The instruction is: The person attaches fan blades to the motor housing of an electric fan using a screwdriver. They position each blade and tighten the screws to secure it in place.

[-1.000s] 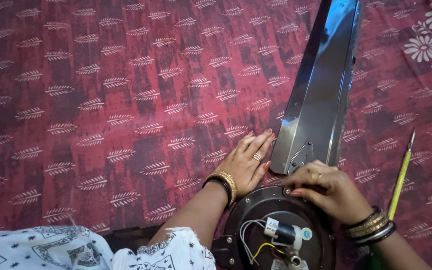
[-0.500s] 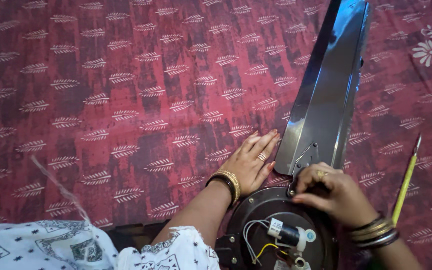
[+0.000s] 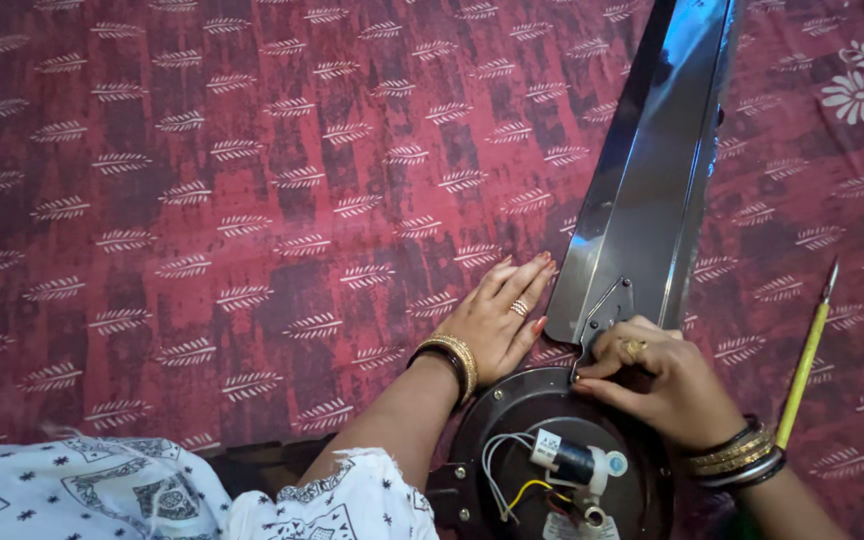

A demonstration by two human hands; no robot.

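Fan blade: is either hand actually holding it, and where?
The right hand pinches the fan blade's bracket end at the motor housing. The left hand lies flat on the cloth, holding nothing.

Glossy dark metal fan blade and motor housing on matt, patterned maroon cloth, centre right

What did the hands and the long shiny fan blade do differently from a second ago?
Very little changed. The right hand stays pinched at the inner end of the fan blade, where it meets the round motor housing; its fingers curled in a bit tighter. The blade's inner end shifted slightly. The left hand still lies flat on the red cloth beside the blade. The yellow-handled screwdriver lies untouched.
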